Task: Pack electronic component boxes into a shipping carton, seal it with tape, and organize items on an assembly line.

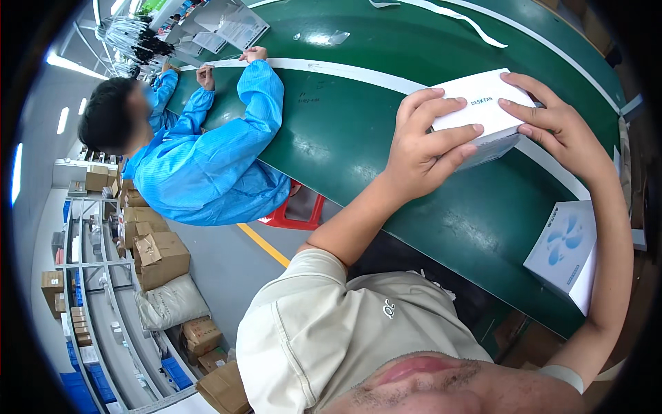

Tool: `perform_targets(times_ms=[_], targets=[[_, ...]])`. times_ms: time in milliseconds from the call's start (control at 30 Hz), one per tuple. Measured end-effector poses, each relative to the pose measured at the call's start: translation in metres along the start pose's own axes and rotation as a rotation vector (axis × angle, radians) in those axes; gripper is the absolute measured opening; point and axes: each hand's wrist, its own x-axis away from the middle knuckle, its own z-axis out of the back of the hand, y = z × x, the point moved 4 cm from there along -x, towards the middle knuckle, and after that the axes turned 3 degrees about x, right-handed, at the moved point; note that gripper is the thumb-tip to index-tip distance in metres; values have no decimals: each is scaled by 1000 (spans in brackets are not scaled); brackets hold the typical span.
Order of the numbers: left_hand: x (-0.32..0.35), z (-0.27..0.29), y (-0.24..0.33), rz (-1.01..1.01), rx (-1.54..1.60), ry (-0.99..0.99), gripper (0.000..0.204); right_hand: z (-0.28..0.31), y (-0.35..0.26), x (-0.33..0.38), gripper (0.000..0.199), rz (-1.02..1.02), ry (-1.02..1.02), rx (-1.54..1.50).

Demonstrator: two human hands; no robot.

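Note:
A white desk fan box (pixel 476 110) is held between my two hands above the green workbench. My left hand (pixel 427 138) grips its left side, with the fingers lying over the top face and the thumb lower down at the front. My right hand (pixel 552 124) presses on the right side, its fingertips on the top edge and near corner. The box's underside is hidden. Close to my right forearm, a second fan box (pixel 567 252) with a blue fan picture stands on the bench.
A co-worker in a blue smock (pixel 207 162) sits at the bench on the left, beside a red stool (pixel 296 207). White strips (pixel 345 72) run along the green bench (pixel 331 138). Shelving (pixel 110 297) and cardboard boxes (pixel 162 255) stand at the lower left.

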Motion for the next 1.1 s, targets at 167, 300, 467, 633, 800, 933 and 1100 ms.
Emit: perform_targets(times_ms=[167, 300, 467, 633, 800, 933, 1100], targets=[[4, 2, -5, -99, -33, -58, 30, 2, -20, 9, 49, -58, -129, 203], [13, 7, -14, -180, -54, -72, 46, 0, -32, 12, 46, -40, -117, 276], [25, -20, -29, 367, 760, 225, 122, 8, -7, 18, 32, 141, 87, 429], [60, -11, -85, 666, 664, -83, 145, 28, -13, -8, 39, 192, 265, 275], [49, -69, -68, 616, 648, -438, 118, -7, 52, -26, 64, -251, 271, 180], [33, -121, -7, 563, 531, -688, 100, 0, 54, -5, 70, -481, -25, 197], [45, -155, 59, 207, 546, -563, 108, -1, 57, 6, 65, -579, -298, 420]])
